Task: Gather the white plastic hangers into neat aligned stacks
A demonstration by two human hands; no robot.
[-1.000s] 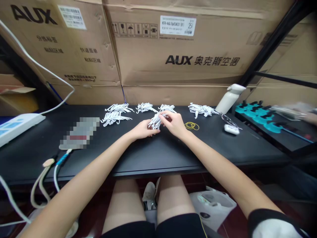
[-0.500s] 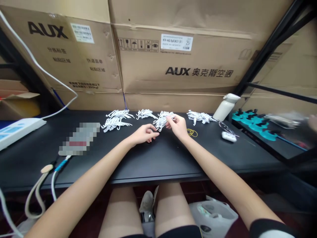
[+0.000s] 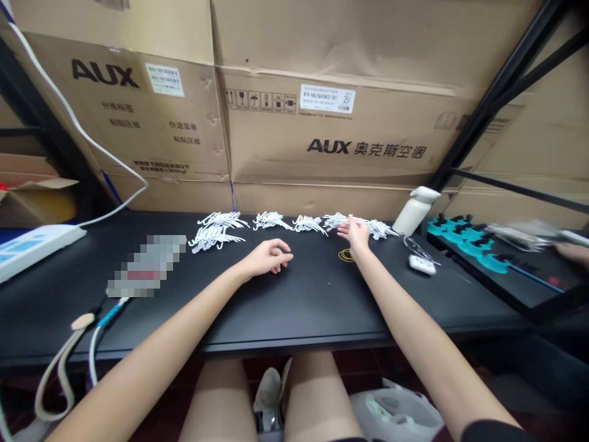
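Observation:
My right hand point(image 3: 355, 236) is at the back of the black table, its fingers closed round part of a bunch of thin white hooks point(image 3: 335, 220). That bunch lies against another pile of white hooks point(image 3: 378, 229) on the right; the hand hides where they meet. My left hand point(image 3: 269, 256) rests on the tabletop with nothing in it, fingers loosely curled and the thumb apart. Behind and between the hands are two small piles of white hooks, one in the middle point(image 3: 309, 224) and one left of it point(image 3: 271, 220). Yellow rubber bands point(image 3: 346, 255) lie just below my right hand.
Larger hook piles point(image 3: 216, 236) lie at the back left. A blurred-out device point(image 3: 147, 267) with a cable and a power strip point(image 3: 39, 248) are on the left. At right stand a white bottle point(image 3: 414, 210), a white case point(image 3: 422, 264) and turquoise holders point(image 3: 469, 242). Cardboard boxes point(image 3: 271, 141) line the back.
My right hand has moved right with a bunch of hooks, from beside the middle pile to the right-hand pile. My left hand has stayed about where it was. The view has tilted slightly.

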